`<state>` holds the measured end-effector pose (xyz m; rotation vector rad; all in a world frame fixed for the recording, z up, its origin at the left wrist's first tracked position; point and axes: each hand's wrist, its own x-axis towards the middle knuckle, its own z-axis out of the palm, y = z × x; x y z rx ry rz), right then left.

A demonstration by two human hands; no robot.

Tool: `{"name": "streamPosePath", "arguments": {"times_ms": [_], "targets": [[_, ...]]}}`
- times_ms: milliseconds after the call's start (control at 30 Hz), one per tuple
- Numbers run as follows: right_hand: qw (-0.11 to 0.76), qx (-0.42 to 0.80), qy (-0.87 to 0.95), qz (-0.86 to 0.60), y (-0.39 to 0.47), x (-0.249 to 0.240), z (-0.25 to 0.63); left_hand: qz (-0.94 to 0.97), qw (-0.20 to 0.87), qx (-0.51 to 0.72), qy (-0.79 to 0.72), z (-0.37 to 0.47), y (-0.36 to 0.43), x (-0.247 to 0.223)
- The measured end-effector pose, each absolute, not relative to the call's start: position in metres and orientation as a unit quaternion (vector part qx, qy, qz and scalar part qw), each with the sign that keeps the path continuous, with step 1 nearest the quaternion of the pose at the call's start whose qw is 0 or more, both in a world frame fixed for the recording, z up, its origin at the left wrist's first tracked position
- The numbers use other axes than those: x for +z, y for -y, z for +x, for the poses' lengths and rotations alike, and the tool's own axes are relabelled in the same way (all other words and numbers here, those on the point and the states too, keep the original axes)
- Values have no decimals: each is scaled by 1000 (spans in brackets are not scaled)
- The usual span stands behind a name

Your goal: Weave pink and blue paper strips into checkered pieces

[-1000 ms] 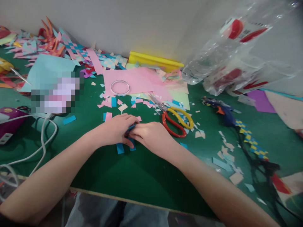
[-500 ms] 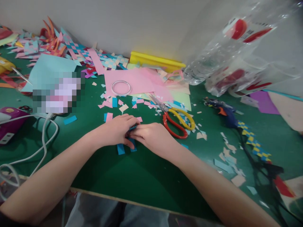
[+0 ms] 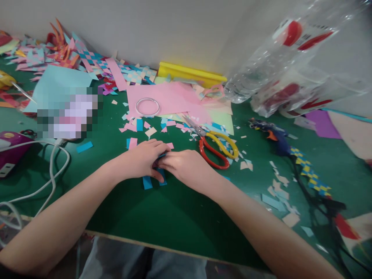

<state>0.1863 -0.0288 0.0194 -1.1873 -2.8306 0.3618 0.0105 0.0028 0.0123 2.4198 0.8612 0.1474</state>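
My left hand [image 3: 142,158] is closed over a small bundle of woven paper strips on the green table, its thumb pressing near the front edge. Two blue strip ends [image 3: 147,183] stick out below that hand. A pink strip [image 3: 133,143] and a bit of blue poke out behind it. From the other side, my right hand [image 3: 184,166] meets the left, with fingers pinched on a blue strip [image 3: 162,155] between the two hands. The fingers cover most of the weave. Scissors [image 3: 203,133] with one red and one yellow handle lie just beyond my right hand.
Paper scraps lie around a pink sheet [image 3: 174,99] with a metal ring [image 3: 147,107] on it. A phone [image 3: 72,118] with a white cable [image 3: 52,170] is at left. Plastic-wrapped cups [image 3: 308,93] and a glue gun [image 3: 274,137] stand at right.
The whole view has shifted very slightly. Both hands keep nearly the same place and grip on the paper strips.
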Motion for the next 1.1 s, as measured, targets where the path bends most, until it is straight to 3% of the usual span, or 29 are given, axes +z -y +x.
{"name": "streamPosePath", "arguments": {"times_ms": [600, 867, 1100], "targets": [[-43, 107, 912, -393, 31, 25, 180, 901, 296, 71, -310, 9, -4, 9], [-1, 92, 926, -367, 28, 24, 186, 902, 292, 60, -311, 9, -4, 11], [-46, 62, 935, -346, 31, 29, 181, 895, 303, 64, -322, 10, -3, 14]]}}
